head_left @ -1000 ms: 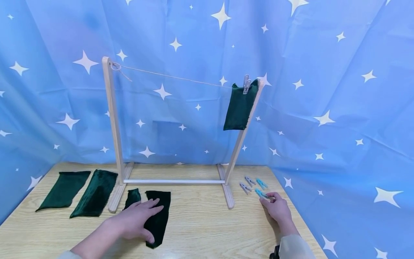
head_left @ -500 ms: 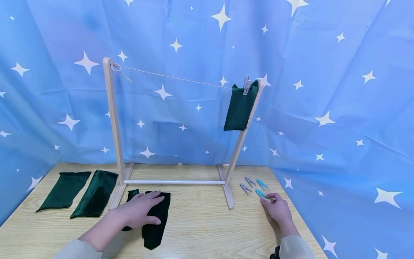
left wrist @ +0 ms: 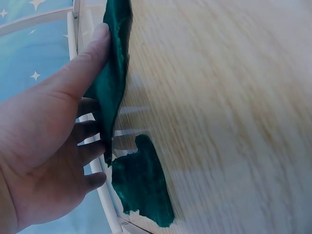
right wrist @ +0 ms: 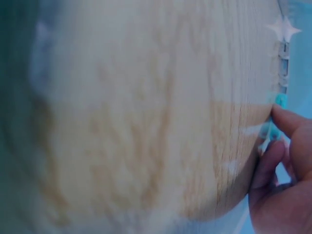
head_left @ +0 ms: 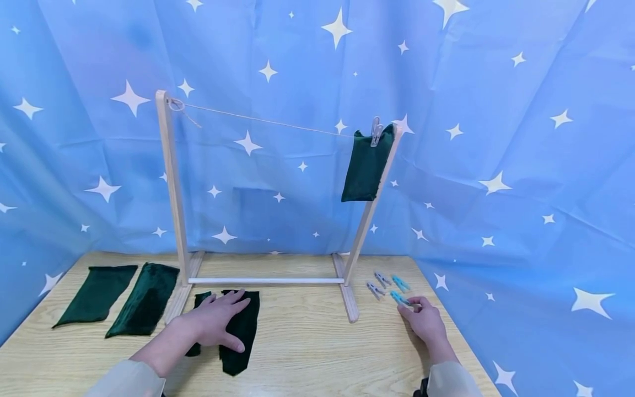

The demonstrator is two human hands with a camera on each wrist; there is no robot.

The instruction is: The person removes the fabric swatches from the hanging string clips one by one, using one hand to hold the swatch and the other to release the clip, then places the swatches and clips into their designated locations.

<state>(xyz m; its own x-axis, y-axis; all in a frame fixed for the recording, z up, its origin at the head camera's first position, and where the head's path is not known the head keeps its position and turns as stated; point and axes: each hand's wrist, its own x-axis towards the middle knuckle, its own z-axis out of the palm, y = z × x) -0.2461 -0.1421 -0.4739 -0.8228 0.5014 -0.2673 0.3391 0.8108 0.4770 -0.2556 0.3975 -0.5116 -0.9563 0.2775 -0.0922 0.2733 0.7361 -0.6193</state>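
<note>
My left hand (head_left: 218,325) lies with spread fingers over a dark green velvety cloth (head_left: 243,336). In the left wrist view, its thumb runs along that cloth (left wrist: 117,73). A second green cloth (head_left: 202,299) is partly covered by the same hand and shows below the fingers in the left wrist view. My right hand (head_left: 425,321) pinches the near end of a teal clothespin (head_left: 399,298), which lies on the table. Right beside it are another teal clothespin (head_left: 401,283) and two greyish-purple clothespins (head_left: 375,290).
A wooden frame (head_left: 173,187) with a string (head_left: 268,118) stands behind the hands. At the string's right end a green cloth (head_left: 367,171) hangs under a clear clothespin (head_left: 376,132). Two more green cloths (head_left: 96,295) lie on the left of the table (head_left: 317,353).
My left hand has shifted slightly back from the table's near side, its thumb leaving the cloth's lower end. More of the second cloth shows beneath the wrist. The right hand stays put.
</note>
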